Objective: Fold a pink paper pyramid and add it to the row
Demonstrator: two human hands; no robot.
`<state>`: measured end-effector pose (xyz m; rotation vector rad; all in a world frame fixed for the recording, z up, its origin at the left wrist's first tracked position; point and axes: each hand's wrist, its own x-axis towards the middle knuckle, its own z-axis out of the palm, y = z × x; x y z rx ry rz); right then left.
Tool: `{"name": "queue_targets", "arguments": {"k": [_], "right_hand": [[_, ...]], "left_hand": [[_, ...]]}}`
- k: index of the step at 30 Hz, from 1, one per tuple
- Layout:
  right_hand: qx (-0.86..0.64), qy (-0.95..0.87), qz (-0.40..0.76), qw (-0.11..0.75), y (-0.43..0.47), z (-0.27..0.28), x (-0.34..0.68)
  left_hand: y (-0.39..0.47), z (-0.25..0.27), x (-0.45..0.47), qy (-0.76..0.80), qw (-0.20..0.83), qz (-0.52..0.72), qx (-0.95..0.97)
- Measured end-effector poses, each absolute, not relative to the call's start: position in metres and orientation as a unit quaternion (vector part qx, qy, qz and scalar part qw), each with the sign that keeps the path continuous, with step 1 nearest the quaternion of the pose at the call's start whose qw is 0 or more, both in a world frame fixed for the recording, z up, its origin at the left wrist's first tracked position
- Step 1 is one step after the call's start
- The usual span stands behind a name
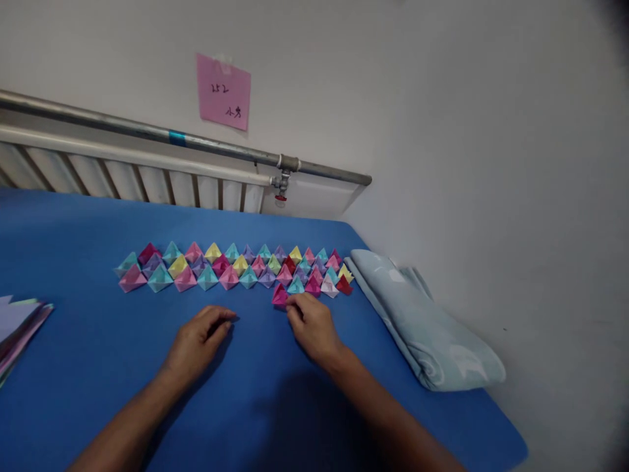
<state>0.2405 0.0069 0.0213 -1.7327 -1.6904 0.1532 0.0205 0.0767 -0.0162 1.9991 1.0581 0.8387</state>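
Observation:
Folded paper boats [228,278] in many colours stand in close rows on the blue surface [147,367]. At the front of the rows, the thumb and fingers of my right hand [312,324] close on the right end of a magenta paper boat [279,297]. That boat sits just left of a turquoise paper boat [296,286], which my fingers partly cover from below. My left hand [199,337] rests in front of the rows, further left. Its fingers are loosely bent, with a small gap between thumb and forefinger and nothing in it.
A stack of coloured paper [22,328] lies at the left edge. To the right, a folded pale green cloth [427,328] lies against the wall. Behind the surface are a radiator [181,188], a metal pipe [221,145] and a red-handled valve [280,198]. A pink note [223,92] hangs above.

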Motion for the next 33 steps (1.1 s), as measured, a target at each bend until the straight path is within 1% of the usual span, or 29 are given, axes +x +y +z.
{"name": "queue_targets", "arguments": {"k": [12, 19, 25, 33], "right_hand": [[-0.696, -0.638, 0.036, 0.326, 0.034, -0.004, 0.247], [-0.692, -0.633, 0.065, 0.342, 0.016, -0.004, 0.235], [-0.702, -0.610, 0.040, 0.366, 0.012, -0.003, 0.244], [-0.679, -0.649, 0.043, 0.339, 0.029, -0.004, 0.252]], "left_hand": [[0.078, -0.025, 0.018, 0.412, 0.370, 0.308, 0.774], [0.076, -0.025, 0.016, 0.410, 0.360, 0.306, 0.780], [0.076, -0.025, 0.015, 0.411, 0.357, 0.302, 0.783], [0.076, -0.024, 0.015, 0.407, 0.349, 0.292, 0.792]]}}
